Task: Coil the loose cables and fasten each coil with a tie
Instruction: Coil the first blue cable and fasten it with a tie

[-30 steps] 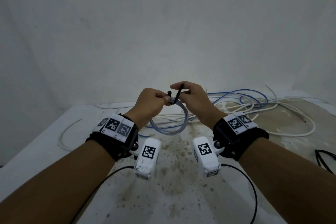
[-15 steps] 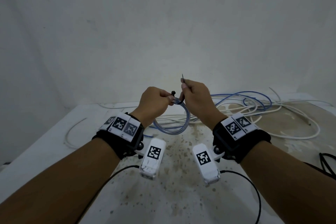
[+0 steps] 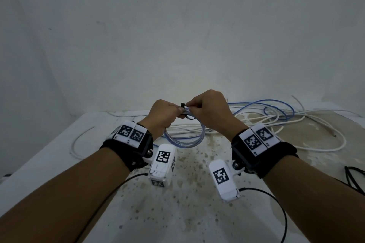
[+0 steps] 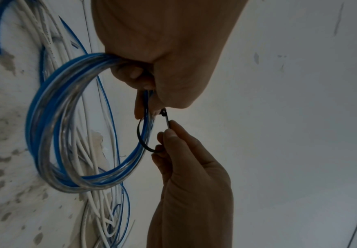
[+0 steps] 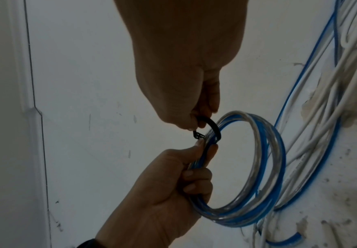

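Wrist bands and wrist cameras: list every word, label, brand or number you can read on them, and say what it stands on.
No readable words, brands or numbers.
Left wrist band: black-and-white square code markers only; tiny marks beneath, too small to read.
Right wrist band: same.
White wrist cameras: one code marker each, no text.

A stained white tabletop (image 3: 187, 213) meets a plain white wall (image 3: 177, 35) at twelve o'clock.

Left hand (image 3: 165, 114) and right hand (image 3: 209, 110) raised together, fingers curled
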Available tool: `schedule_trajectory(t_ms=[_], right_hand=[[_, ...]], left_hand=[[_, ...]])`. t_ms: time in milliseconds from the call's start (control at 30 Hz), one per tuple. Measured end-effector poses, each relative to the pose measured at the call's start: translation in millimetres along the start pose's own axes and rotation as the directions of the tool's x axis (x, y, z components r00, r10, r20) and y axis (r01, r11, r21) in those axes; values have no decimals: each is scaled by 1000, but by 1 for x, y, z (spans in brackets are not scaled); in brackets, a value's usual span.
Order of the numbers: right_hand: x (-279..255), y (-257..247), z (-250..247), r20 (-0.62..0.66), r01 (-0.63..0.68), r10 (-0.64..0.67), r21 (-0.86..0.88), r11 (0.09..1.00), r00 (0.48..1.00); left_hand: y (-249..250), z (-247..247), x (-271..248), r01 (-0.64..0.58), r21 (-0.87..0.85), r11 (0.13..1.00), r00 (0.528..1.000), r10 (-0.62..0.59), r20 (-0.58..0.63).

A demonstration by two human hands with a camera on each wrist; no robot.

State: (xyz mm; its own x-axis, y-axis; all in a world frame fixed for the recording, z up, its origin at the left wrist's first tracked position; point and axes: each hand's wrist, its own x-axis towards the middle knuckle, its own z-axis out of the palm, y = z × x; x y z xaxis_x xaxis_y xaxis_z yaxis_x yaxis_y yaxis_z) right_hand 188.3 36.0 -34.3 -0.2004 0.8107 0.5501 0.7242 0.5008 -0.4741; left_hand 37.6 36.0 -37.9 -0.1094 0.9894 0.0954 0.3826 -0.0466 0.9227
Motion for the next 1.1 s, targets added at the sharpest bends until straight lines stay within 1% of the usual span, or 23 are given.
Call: schedule_trajectory(t_ms=[133, 300, 400, 567, 733, 800, 867, 900, 967, 1033, 1100], right_hand=[[-2, -4, 1, 15, -11, 11, -21, 1000, 1000], [-2, -9, 0, 16, -37, 38, -66, 997, 999], [-1, -12, 2, 34, -57, 60, -88, 994, 998], [0, -11, 7, 9, -95, 96, -96, 991, 995], [6, -8, 12, -51, -171, 168, -72, 983, 984], [7, -4, 11, -56, -239, 238, -14, 971, 970], [6, -1, 9, 0, -332, 334, 105, 937, 942], [6, 0, 8, 45, -377, 376, 201, 904, 926], [6, 0, 6, 125, -439, 427, 395, 807, 896], [8, -1, 3, 170, -481, 463, 504, 717, 870], [10, -1, -2, 224, -523, 492, 569, 635, 841]], left_hand=[[-2, 0, 0, -18, 43, 999, 1000, 18, 3], [-4, 2, -1, -120, 183, 976, 993, 119, 17], [-8, 4, 0, -183, 292, 939, 982, 187, 15], [-10, 8, -2, -255, 464, 848, 960, 280, 17], [-6, 14, -5, -316, 546, 776, 938, 341, 58], [-5, 12, -5, -354, 529, 771, 924, 376, 70], [-6, 9, -3, -386, 426, 818, 918, 384, 94], [-6, 7, -4, -390, 356, 849, 920, 379, 105], [-5, 6, -4, -391, 243, 888, 920, 371, 125], [-6, 5, -4, -392, 186, 901, 917, 368, 154], [-6, 6, -4, -408, 170, 897, 908, 379, 178]])
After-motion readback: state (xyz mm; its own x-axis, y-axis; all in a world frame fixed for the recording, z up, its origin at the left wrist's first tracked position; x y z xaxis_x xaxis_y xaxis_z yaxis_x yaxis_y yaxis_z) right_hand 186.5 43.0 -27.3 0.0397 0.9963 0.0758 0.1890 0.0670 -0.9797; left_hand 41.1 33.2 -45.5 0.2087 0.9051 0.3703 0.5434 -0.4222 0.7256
